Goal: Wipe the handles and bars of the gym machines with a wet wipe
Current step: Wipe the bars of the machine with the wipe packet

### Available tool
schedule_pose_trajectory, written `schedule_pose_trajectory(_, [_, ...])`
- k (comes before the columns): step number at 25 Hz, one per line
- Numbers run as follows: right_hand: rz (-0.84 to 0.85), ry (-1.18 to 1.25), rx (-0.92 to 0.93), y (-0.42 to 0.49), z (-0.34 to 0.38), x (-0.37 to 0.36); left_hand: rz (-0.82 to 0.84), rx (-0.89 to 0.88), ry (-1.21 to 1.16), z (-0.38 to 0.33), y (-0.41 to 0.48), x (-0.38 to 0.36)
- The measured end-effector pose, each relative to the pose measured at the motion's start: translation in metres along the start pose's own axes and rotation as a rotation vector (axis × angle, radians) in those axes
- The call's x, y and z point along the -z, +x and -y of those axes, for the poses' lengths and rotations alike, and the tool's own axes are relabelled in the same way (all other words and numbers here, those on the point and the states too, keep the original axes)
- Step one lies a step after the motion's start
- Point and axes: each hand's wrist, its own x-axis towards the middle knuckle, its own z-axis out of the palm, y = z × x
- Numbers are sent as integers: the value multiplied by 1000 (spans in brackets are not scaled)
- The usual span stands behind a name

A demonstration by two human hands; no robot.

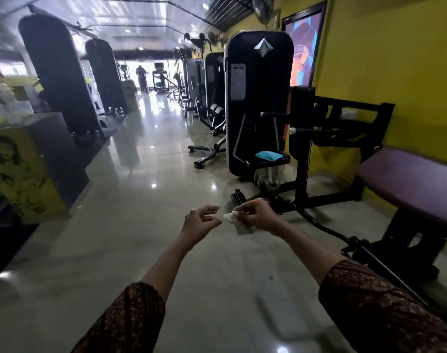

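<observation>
My right hand [258, 217] pinches a small white wet wipe [229, 216] in front of me, with a pale sachet [244, 229] hanging below its fingers. Just left of the wipe, my left hand [200, 220] is held out with loosely curled fingers and holds nothing. Ahead on the right stands a black gym machine [258, 98] with two chrome-tipped bars [291, 129] sticking out. A blue pack [269, 155] lies on its small seat.
A purple padded bench [408, 174] stands against the yellow wall on the right. More black machines [62, 72] line both sides of the glossy tiled aisle. A yellow printed counter [21, 171] is at the left. A person [141, 79] stands far down the aisle.
</observation>
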Motion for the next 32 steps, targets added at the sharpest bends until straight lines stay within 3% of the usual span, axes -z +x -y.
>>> schedule_pose_trajectory(7, [-10, 9, 3, 175, -69, 22, -5, -26, 14, 38, 188, -21])
schedule_pose_trajectory(12, [-80, -1, 25, 313, -108, 87, 10, -90, 20, 15, 345, -52])
schedule_pose_trajectory(21, [-108, -79, -58, 453, -214, 160, 150, -63, -5, 47, 540, -145])
schedule_pose_trajectory(29, [-317, -51, -192, 597, -310, 264, 383, -210, 9, 34, 752, -241])
schedule_pose_trajectory(32, [-485, 4, -227, 633, -338, 304, 452, -296, 38, 19, 824, -282])
